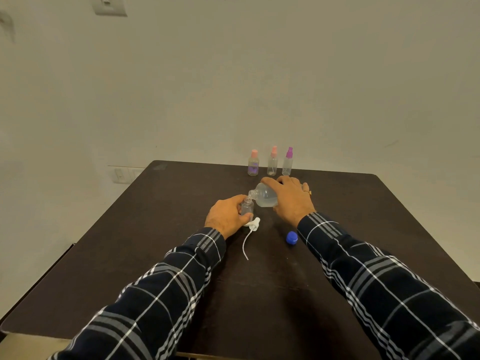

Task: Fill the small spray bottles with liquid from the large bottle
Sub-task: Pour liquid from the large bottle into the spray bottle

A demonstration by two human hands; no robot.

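A pale wall [259, 74] fills the upper half of the frame, and a dark table [130, 255] fills the lower half. Your two plaid sleeves come up from the bottom corners, the left sleeve [155, 294] and the right sleeve [389, 281], converging toward the centre of the frame.

Just right of centre, your right hand [293, 198] wraps over the large bottle [265, 196], fingers curled across its top and rear. The clear body sticks out of your grip toward the frame's left. It is tipped nearly onto its side, with clear liquid pooled along its lower wall. Its open mouth sits directly over the neck of the small bottle [247, 207].

Your left hand [226, 214], just left of centre, holds that small bottle upright on the table. The fingers curl around its left side, and its right side and open neck are exposed. Whether liquid is running between the two mouths is too fine to tell.

Along the far table edge, above your hands, three capped spray bottles stand in a row: a pink-topped bottle [253, 163], a second pink-topped bottle [272, 162] and a purple-topped bottle [287, 162].

Just below the small bottle lies a white spray head [254, 224], its dip tube trailing toward the bottom of the frame. A blue cap [292, 238] lies beside your right wrist. A ring [309, 192] shows on your right hand.
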